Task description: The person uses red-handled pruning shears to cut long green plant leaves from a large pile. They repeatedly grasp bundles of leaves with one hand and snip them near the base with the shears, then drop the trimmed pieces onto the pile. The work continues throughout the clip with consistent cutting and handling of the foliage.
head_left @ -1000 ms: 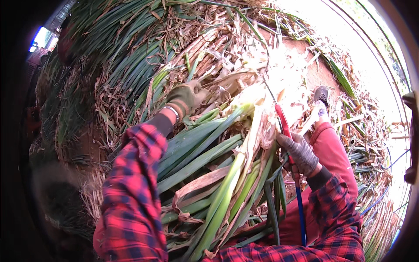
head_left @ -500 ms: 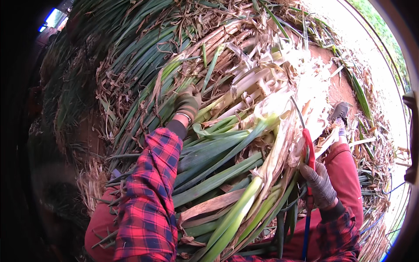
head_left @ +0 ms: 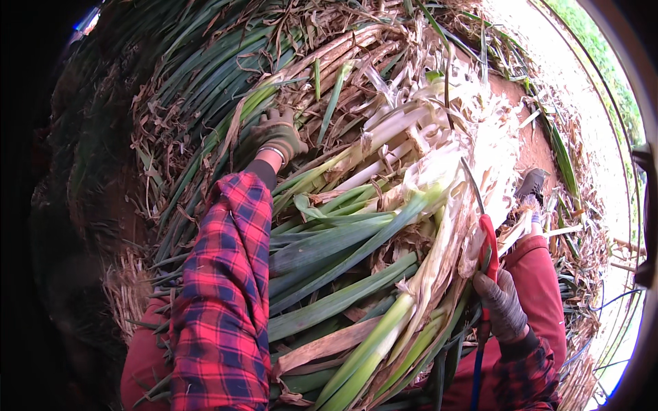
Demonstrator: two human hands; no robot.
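My left hand [head_left: 277, 134], in a striped work glove, rests on the heap of long green onions [head_left: 226, 109], its fingers spread a little over the stalks and dry leaves. In my right hand [head_left: 504, 306], also gloved, is a red air gun [head_left: 491, 246] with a thin bent metal nozzle pointing up and a blue hose hanging below. Across my lap lies a bundle of thick green onions [head_left: 343, 240], white shanks toward the upper right and leaves toward me. Dry husks hang off it beside the air gun.
Pale peeled husks [head_left: 493, 130] are piled at upper right around bare brown ground [head_left: 538, 147]. My shoe [head_left: 532, 183] stands beside them. More leaf litter [head_left: 582, 267] lines the right, near thin blue cords and a bright, green-edged outside area.
My left hand has shifted left and up over the heap, and its fingers now show more. The right hand still holds the air gun, slightly lower in the picture.
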